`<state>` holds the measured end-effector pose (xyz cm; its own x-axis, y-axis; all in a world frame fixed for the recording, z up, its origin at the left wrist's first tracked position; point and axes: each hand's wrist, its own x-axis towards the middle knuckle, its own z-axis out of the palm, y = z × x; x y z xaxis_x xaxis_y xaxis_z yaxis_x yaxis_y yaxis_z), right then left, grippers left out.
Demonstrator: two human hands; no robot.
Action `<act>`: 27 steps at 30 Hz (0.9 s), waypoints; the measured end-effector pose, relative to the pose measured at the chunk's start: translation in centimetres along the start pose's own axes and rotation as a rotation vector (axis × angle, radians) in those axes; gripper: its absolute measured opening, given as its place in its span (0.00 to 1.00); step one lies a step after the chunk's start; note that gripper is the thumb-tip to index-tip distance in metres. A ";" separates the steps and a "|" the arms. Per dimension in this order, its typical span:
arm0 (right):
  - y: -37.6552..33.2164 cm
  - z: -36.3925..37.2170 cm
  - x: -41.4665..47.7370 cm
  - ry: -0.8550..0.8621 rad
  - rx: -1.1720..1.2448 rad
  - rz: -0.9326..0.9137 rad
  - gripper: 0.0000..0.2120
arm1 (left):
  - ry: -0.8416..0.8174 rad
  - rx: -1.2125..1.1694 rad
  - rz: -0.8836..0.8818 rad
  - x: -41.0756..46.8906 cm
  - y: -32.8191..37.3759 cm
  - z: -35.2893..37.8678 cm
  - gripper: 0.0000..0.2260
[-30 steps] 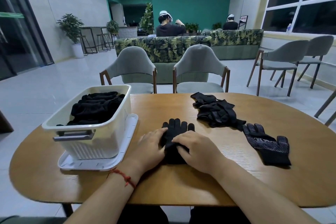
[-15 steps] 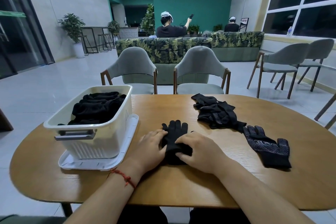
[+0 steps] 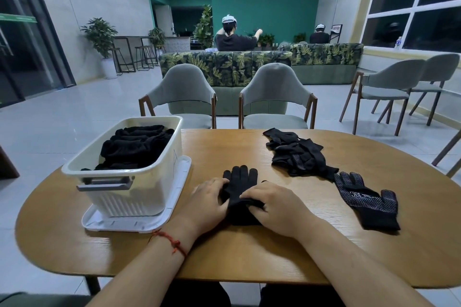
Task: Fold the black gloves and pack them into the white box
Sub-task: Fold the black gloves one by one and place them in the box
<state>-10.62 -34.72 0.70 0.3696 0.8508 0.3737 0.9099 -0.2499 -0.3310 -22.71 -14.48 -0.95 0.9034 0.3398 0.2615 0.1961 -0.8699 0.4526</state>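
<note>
As the black glove (image 3: 240,178) lies between them, left hand (image 3: 208,205), right hand (image 3: 275,209), both pinching it

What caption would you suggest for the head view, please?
Left hand and right hand hold a black glove on the table beside the white box.

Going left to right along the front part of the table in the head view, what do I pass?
In order: white box → left hand → black glove → right hand → dotted glove.
</note>
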 end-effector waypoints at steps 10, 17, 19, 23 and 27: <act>0.9 -1.1 -0.3 -0.133 0.244 0.037 0.15 | 0.080 -0.356 0.009 -0.4 -0.8 -0.6 0.08; 2.9 0.3 0.3 0.102 0.192 0.297 0.07 | 0.027 -0.187 0.093 -0.3 -0.8 -0.2 0.02; 3.1 0.6 0.5 0.096 0.149 0.295 0.11 | 0.035 -0.220 0.093 -0.4 -1.0 -0.2 0.04; 2.6 0.0 0.4 0.169 0.191 0.294 0.08 | 0.093 -0.357 0.089 -0.5 -1.2 -0.4 0.08; 1.4 -1.6 -1.2 0.118 0.395 0.167 0.05 | 0.079 -0.340 0.073 -1.1 -1.6 -0.6 0.08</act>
<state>-9.53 -36.82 1.20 0.5452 0.7496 0.3753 0.7028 -0.1646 -0.6921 -24.27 -13.24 -1.46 0.8757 0.3188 0.3626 -0.0184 -0.7285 0.6848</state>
